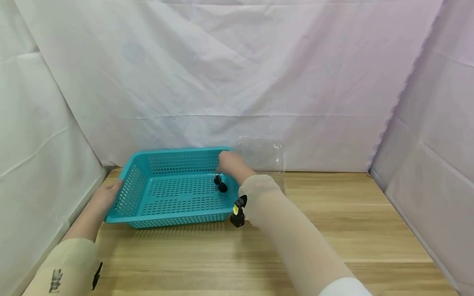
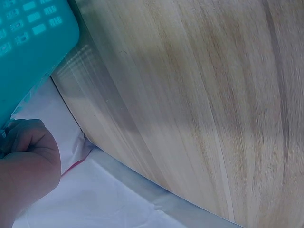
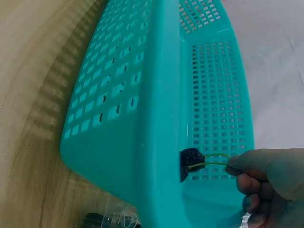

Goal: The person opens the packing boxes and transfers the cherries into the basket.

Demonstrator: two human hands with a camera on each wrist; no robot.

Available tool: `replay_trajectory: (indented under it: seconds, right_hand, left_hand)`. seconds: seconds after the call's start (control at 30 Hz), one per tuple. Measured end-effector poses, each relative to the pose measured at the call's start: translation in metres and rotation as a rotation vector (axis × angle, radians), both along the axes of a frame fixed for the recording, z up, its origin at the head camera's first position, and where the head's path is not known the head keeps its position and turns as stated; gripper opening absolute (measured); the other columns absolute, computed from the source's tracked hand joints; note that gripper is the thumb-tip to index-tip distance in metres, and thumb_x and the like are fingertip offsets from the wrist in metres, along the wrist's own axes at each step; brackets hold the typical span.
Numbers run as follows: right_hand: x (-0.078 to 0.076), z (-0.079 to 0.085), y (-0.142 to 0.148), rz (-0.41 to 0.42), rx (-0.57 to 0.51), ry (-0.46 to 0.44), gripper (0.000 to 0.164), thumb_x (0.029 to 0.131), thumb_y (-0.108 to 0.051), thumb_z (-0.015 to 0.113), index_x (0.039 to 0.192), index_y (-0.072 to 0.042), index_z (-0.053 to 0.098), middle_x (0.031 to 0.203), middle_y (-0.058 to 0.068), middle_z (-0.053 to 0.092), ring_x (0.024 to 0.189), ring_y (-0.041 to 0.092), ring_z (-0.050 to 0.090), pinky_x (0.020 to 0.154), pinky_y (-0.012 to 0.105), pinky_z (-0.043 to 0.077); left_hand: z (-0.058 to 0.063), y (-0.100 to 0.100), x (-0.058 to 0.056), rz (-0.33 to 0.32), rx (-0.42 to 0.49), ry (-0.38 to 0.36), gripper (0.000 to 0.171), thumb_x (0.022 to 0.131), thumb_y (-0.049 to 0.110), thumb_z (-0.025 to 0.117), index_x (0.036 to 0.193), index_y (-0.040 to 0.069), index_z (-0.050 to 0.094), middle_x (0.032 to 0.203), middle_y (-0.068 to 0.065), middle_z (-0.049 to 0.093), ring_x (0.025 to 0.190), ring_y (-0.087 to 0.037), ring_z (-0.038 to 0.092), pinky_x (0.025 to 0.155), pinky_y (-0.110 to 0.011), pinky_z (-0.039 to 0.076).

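Note:
A turquoise plastic basket (image 1: 179,223) with slotted walls stands on the table near the back cloth. At its left end my left hand (image 1: 107,195) grips the rim; in the left wrist view, the fingers of that hand (image 2: 35,147) look curled against the basket. My right hand (image 1: 232,164) is over the basket's right end. Between thumb and forefinger it pinches a thin yellow-green loop (image 3: 216,164). From the loop hang small dark round pieces (image 1: 222,187), one of them a crinkled black lump (image 3: 194,156). The basket wall partly hides them in the right wrist view.
A clear plastic container with a raised lid (image 1: 260,154) stands just right of the basket, partly behind my right forearm. Dark items (image 3: 95,220) show by the clear plastic in the right wrist view. White cloth (image 1: 232,69) encloses the wooden table (image 1: 356,213) at back and sides.

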State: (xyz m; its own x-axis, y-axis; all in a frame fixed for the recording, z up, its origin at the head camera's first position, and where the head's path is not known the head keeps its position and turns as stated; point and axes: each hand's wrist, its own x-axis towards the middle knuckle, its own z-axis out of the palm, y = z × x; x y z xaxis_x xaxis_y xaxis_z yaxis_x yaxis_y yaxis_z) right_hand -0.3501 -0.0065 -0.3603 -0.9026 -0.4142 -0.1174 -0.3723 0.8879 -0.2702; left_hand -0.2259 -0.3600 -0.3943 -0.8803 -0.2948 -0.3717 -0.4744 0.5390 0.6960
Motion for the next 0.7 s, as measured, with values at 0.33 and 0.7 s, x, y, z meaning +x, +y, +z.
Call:
replay_trajectory:
  seconds: [0.33, 0.7]
  right_hand:
    - [0.003, -0.0028, -0.0006, 0.001, 0.046, 0.03, 0.011, 0.093, -0.022, 0.068, 0.098, -0.012, 0.067, 0.095, 0.001, 0.065, 0.076, 0.015, 0.059, 0.065, 0.031, 0.051]
    - [0.0019, -0.0028, -0.001, -0.012, 0.097, 0.026, 0.014, 0.094, -0.021, 0.067, 0.106, -0.013, 0.067, 0.105, 0.001, 0.066, 0.08, 0.014, 0.059, 0.064, 0.03, 0.05]
  left_hand:
    - [-0.0008, 0.0019, 0.0002, 0.023, 0.0, 0.008, 0.083, 0.101, 0.056, 0.016, 0.147, -0.013, 0.02, 0.125, -0.034, 0.045, 0.092, -0.029, 0.055, 0.066, -0.033, 0.05]
    - [-0.0026, 0.002, -0.0029, 0.018, -0.001, 0.007, 0.084, 0.101, 0.057, 0.015, 0.147, -0.013, 0.02, 0.132, -0.036, 0.04, 0.105, -0.039, 0.05, 0.077, -0.041, 0.048]
